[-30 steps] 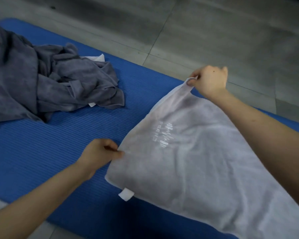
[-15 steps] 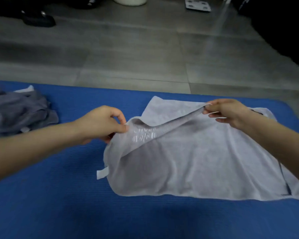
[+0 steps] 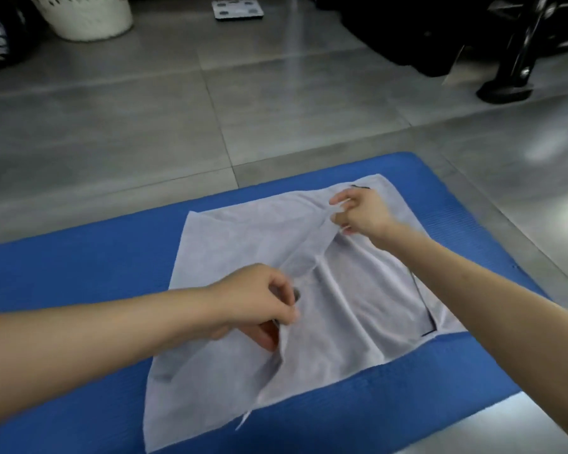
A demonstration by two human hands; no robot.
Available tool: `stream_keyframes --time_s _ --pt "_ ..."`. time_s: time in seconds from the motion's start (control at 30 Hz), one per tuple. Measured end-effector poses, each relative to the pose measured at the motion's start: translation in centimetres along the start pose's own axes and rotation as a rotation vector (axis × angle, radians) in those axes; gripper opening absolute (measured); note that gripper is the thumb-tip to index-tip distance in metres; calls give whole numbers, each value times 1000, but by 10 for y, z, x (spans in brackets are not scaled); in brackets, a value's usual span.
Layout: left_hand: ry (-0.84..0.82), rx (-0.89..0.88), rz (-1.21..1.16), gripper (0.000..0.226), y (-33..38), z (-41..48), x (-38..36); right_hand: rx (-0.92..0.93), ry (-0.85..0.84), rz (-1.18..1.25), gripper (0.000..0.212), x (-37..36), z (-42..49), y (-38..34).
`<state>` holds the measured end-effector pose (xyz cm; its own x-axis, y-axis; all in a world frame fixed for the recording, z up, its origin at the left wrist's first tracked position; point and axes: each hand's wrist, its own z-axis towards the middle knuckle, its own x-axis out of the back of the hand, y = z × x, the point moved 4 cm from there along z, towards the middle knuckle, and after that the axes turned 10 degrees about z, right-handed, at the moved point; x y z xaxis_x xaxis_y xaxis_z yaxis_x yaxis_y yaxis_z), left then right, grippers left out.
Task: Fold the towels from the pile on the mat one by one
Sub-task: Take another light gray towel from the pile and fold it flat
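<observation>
Pale towel (image 3: 358, 306) lies on blue mat (image 3: 79, 257), raised fold pinched by left fingers (image 3: 277, 285) and right fingers (image 3: 341, 195).

**Pale towel (image 3: 358, 290) on a blue mat (image 3: 63, 257)**

The towel is plain greyish white, with a thin dark line along its right edge. The mat is solid blue, finely ribbed. The floor (image 3: 145, 126) is grey tile. Far off are a white perforated basket (image 3: 86, 18) and a black stand (image 3: 504, 91).

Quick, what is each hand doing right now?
Left hand: pinches a raised fold of the white towel.
Right hand: pinches the same fold, farther along.
</observation>
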<state>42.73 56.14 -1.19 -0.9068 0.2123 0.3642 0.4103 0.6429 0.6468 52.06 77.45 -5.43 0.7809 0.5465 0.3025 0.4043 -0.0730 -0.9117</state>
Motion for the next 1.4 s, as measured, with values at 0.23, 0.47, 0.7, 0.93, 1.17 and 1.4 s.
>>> stream_keyframes --time_s 0.23,0.47,0.7,0.93,1.17,1.4 --pt "-277 -32 -59 6 52 71 -85 44 81 103 40 49 74 3" --pt "153 -114 635 17 53 160 -37 -43 111 -375 20 87 22 82" --pt "543 -196 816 21 69 249 -8 -280 -51 -579 20 68 -88 168" --pt "574 -205 1070 36 83 295 -15 -14 106 -792 34 36 -117 174" --pt "684 -130 1021 22 82 308 -8 75 148 -865 23 36 -130 171" --pt "613 -143 828 21 127 268 39 -292 -67 4 16 73 -137 160"
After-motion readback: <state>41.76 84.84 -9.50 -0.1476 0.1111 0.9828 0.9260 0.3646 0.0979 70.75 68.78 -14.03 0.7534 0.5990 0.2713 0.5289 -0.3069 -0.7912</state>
